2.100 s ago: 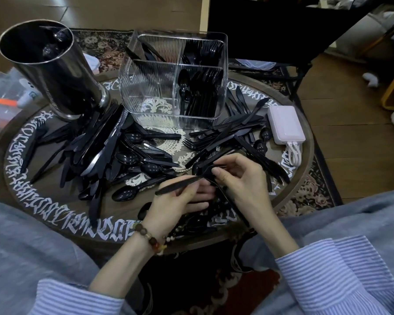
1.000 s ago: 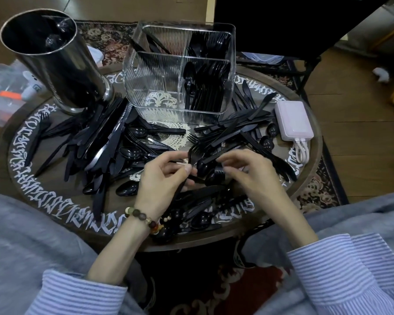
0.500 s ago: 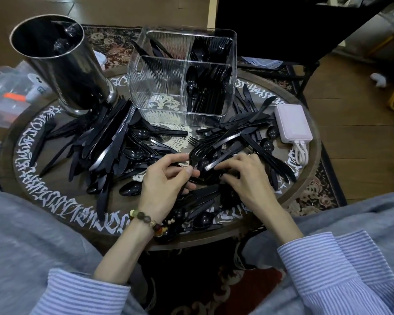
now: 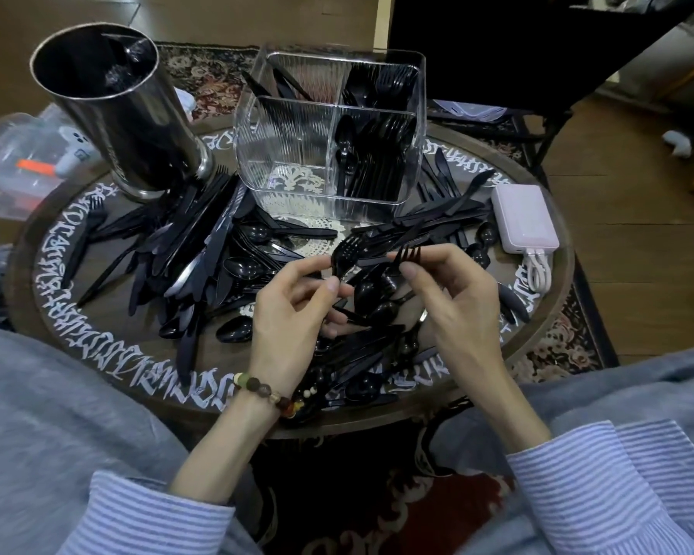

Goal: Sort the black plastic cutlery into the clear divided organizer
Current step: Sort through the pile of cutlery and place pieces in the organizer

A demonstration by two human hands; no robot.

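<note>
Honestly, left hand [image 4: 297, 310] and right hand [image 4: 453, 298] each pinch a black plastic fork [image 4: 343, 254]; tines could snag, or land among spoons in the clear ribbed divided organizer [image 4: 289, 154].

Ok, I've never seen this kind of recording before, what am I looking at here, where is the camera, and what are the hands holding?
There is no robot here: a person wears one wide-angle camera on the head, looking down at their own hands. On the round table lie heaps of black plastic cutlery, with a clear divided organizer, a shiny metal canister and a white power bank. Forks sit in the organizer's far right compartment, spoons in the near right one. The left hand pinches a black fork; the right hand pinches another fork.
</note>
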